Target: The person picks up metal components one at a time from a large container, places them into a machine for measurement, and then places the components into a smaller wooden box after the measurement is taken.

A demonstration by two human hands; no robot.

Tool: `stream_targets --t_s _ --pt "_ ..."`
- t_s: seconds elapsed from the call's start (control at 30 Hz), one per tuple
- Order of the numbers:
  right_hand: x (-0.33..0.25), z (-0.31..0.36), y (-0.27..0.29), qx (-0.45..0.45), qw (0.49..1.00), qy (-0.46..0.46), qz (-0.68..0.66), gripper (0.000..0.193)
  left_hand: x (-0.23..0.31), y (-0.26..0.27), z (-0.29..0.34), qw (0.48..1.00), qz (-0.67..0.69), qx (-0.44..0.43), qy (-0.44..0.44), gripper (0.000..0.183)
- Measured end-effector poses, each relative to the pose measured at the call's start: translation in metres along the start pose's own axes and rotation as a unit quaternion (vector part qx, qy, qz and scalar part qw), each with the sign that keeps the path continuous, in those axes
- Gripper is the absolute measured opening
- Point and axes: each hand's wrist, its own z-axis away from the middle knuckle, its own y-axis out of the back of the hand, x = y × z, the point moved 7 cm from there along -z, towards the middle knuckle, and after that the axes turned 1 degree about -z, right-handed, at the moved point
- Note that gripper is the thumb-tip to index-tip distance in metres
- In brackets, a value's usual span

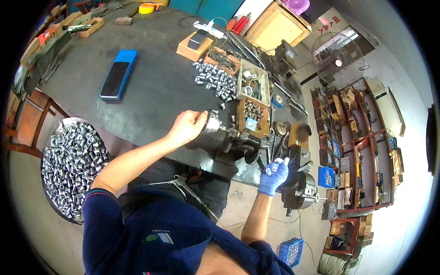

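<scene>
**Left hand at the chuck, gloved right hand beside the spindle**

The chuck (212, 123) is sitting on the bench (160, 78) close to the front edge, facing left along it. The left hand (188, 127), bare, is resting against the chuck's face with thumb and fingers drawn together; whether they are pinching a fitting there or only the chuck itself is not showing. The right hand (275, 174), in a blue glove, is hanging just past the front edge, its fingers folded into a loose fist; I cannot tell whether it is grasping anything.

Behind the chuck the spindle (231, 132) is running right to a handwheel (251, 154) at the front edge. The step in hand looks like seating or steadying a small piece at the chuck. If so, the next move is probably calling for the left fingers to be keeping the piece true while the right hand is working the spindle's drive.

A loose fitting (222, 106) is lying just behind the chuck. Farther back, a heap (215, 82) of fittings is spreading toward the right edge, beside a tray (242, 91) and a box (261, 130) of parts. A vise (300, 190) is standing near the front right corner. A blue device (117, 78) is lying toward the left edge, and a tape roll (146, 8) is resting near the back edge. Off the front left corner, a basin (47, 188) is holding many more fittings.
</scene>
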Motion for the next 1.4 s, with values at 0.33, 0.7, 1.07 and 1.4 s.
stream_targets --t_s 0.33,0.7,1.07,1.4 --pt "0.063 -0.027 0.051 0.001 0.997 -0.074 0.026 0.014 -0.028 -0.008 -0.001 0.991 0.102 -0.011 0.088 0.05" --pt "0.026 -0.108 -0.034 -0.023 0.995 -0.021 0.093 0.022 -0.018 0.003 0.003 0.978 0.153 -0.011 0.144 0.047" --pt "0.038 -0.008 0.045 0.035 0.997 -0.062 -0.002 0.034 -0.056 0.08 0.024 0.974 0.101 -0.009 0.2 0.042" --pt "0.064 -0.027 0.041 0.11 0.993 -0.052 0.006 0.03 -0.118 0.31 0.184 0.9 -0.336 0.213 0.176 0.037"
